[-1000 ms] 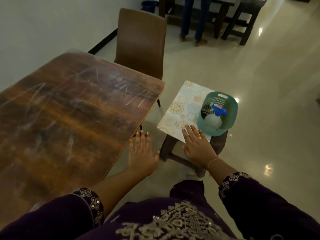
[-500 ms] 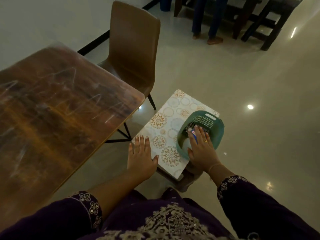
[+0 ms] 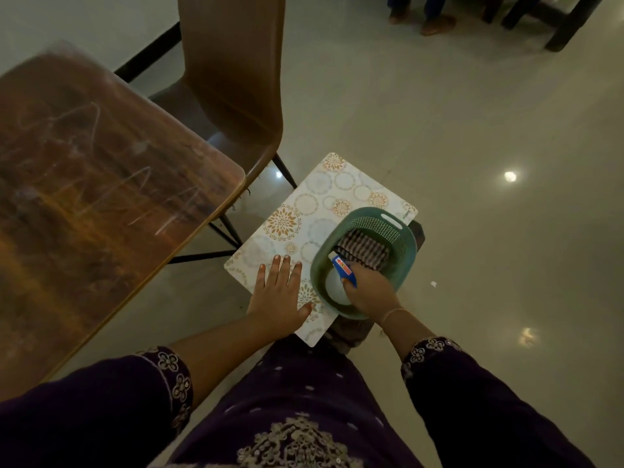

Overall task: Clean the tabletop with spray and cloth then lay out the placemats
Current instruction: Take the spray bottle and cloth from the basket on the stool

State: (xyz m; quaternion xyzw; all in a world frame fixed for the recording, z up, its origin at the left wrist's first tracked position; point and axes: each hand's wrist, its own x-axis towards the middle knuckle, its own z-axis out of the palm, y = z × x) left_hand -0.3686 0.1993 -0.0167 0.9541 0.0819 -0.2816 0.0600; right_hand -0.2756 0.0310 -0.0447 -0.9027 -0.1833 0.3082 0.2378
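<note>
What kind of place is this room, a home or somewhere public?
Probably a dining hall or small eatery, though a home is possible: a wooden table with a chair, more dark table legs farther back, and a polished floor.

The fingers of the right hand (image 3: pixel 369 292) curl out of sight around the spray bottle (image 3: pixel 334 289), whose label is too small to read. The basket (image 3: pixel 410 238) wall hides part of the folded cloth (image 3: pixel 364 248). The placemat (image 3: pixel 320 204) covers most of the stool (image 3: pixel 418 231). The bench (image 3: pixel 101 180) runs off the left edge and the chair (image 3: pixel 233 62) off the top.
</note>
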